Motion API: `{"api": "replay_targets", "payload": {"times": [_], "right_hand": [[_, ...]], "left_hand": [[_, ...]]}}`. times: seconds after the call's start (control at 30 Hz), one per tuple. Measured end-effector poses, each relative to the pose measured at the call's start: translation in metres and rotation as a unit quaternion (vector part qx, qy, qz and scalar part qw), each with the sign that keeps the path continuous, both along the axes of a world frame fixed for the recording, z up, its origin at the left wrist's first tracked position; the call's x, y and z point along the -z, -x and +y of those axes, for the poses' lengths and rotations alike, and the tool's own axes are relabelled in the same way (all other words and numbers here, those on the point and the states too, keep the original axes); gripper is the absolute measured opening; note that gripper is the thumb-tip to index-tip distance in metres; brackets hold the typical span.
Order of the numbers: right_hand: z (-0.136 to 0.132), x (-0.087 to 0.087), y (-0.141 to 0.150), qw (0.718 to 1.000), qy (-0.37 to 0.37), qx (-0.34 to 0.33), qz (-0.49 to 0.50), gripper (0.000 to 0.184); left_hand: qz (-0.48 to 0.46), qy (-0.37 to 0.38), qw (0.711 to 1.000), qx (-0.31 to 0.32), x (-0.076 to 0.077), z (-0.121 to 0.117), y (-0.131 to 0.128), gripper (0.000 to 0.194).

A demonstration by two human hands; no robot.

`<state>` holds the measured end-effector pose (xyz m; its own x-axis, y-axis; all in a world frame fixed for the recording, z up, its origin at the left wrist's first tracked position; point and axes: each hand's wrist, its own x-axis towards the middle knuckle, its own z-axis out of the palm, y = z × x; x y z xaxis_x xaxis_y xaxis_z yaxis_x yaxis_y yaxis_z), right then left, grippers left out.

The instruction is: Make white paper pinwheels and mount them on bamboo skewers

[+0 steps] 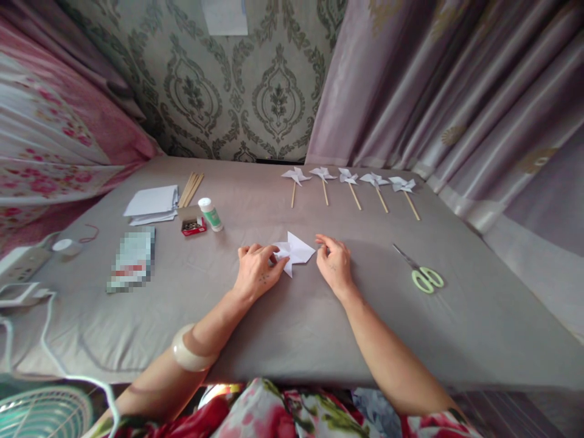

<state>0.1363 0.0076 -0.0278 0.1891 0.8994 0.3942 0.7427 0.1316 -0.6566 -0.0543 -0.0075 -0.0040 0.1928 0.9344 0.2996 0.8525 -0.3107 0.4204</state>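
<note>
A white paper pinwheel (298, 250) lies on the grey cloth in front of me, without a stick. My left hand (260, 267) grips its left side between thumb and fingers, and covers part of that side. Just off the pinwheel's right tip is my right hand (335, 264), its fingers curled in and thumb close to the index finger. Whether something small is between those fingertips cannot be made out. Beyond my hands to the left stand a glue stick (210, 215) with a white cap and a small red box (193, 227) holding little metal pieces.
Several finished pinwheels on sticks (350, 177) lie in a row at the back right. Green-handled scissors (424, 277) are at right. Folded white paper (151, 204), wooden sticks (190, 190) and a blurred packet (132, 258) lie left. A power strip (22, 267) with cables sits far left.
</note>
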Motion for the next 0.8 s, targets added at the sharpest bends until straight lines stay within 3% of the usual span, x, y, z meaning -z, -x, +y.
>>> {"api": "replay_targets", "payload": {"times": [0.3,0.57,0.8], "right_hand": [[0.011,0.016,-0.005,0.998,0.046,-0.008,0.051,0.037],[0.021,0.016,-0.02,0.994,0.082,-0.066,0.031,0.043],[0.006,0.001,-0.02,0.983,-0.011,-0.158,-0.089,0.056]], "left_hand": [[0.035,0.022,0.999,0.005,0.005,0.005,-0.005,0.026],[-0.018,0.048,0.997,0.051,0.011,0.05,0.007,0.02],[-0.138,0.079,0.984,0.083,0.014,0.084,0.012,0.019]]}}
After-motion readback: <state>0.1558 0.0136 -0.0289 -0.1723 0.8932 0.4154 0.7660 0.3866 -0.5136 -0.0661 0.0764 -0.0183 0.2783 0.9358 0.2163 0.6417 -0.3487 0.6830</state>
